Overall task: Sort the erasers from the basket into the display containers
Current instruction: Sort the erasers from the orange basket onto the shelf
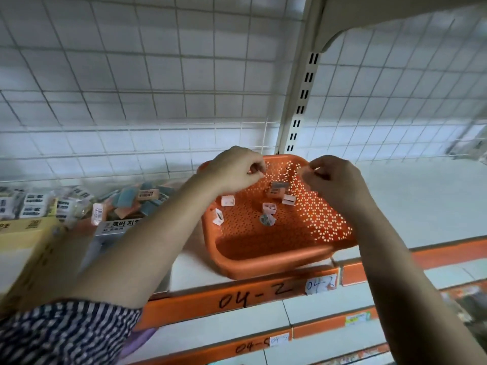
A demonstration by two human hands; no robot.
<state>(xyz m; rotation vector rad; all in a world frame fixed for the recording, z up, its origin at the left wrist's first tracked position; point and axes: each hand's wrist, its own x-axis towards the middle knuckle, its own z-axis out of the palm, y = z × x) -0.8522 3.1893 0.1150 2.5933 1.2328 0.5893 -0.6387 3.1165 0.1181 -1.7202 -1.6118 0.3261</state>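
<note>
my left hand and right hand hover curled over the basket mid-shelf, grip i cannot tell; few erasers lie inside, so next i pinch one toward the containers at its left edge.

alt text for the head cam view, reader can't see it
A person's left hand and right hand hover with curled fingers over an orange basket holding a few small erasers on a white shelf. To its left sit boxes of packed erasers.
</note>
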